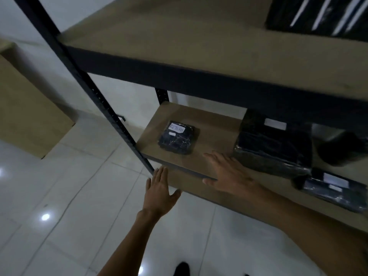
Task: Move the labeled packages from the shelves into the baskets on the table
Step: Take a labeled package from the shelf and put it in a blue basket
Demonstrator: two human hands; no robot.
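A small black wrapped package (178, 137) with a white handwritten label lies on the lower shelf board (215, 132). To its right sit a bigger black package (272, 148) and a flat black package (334, 190) with white labels. My right hand (229, 174) hovers flat over the shelf's front edge, fingers straight, just below and right of the small package, holding nothing. My left hand (159, 190) is open with fingers straight in front of the shelf corner, near the black upright post (111, 116). No baskets or table are in view.
An upper shelf board (179, 36) hangs over the lower one, with a dark striped item (318, 14) at its top right. A brown cardboard box (25, 108) stands on the white tiled floor (79, 196) at the left. A dark rounded object (342, 148) sits far right.
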